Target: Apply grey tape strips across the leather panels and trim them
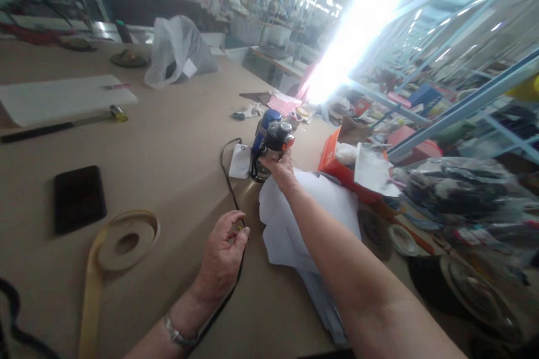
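Head view showed both my hands over the brown table [177, 162]. My right hand [281, 165], reaching out at one o'clock from my left hand [225, 252], was grasping a black-topped bottle [280, 134] with my thumb on its near side; I could not tell whether its base was resting on the table. A blue container [257, 137] was just beside that bottle, toward eleven o'clock, partly hidden behind it. At nine o'clock from my right hand a white card [240, 162] lay flat, close to the bottle. A black cord [228, 182] curved around the card's left side and ran down past the fingertips of my left hand, then on toward seven o'clock along my forearm. That left hand was half curled, thumb and forefinger near each other, a small yellow bit showing between them; I could not tell whether they were pinching the cord. My left wrist wore a metal-banded watch [173, 332]. Crumpled white sheets [311, 196] lay at five o'clock from my right hand, under my forearm, and an orange box [330, 160] was between three and four o'clock. From my left hand, a roll of tan tape [145, 241] was at nine o'clock, and a dark phone [80, 199] near ten.
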